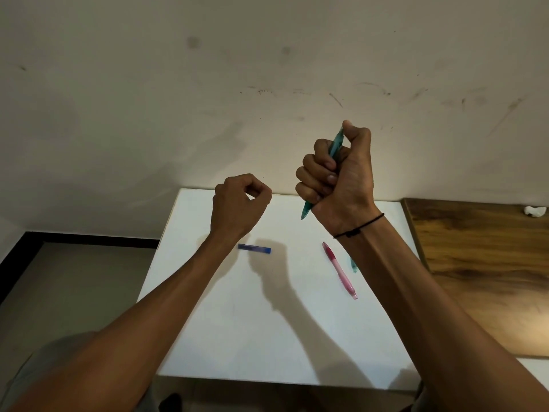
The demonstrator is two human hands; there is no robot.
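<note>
One teal pen [336,142], one pink pen [340,270] — one blue piece [254,248].

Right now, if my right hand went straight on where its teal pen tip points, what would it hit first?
Likely the bare white tabletop, between the short blue cap and the pink pen; the right hand aims its translucent teal pen down there, but depth is unclear.

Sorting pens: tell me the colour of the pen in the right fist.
Translucent teal plastic pen, clearest in the head view.
</note>
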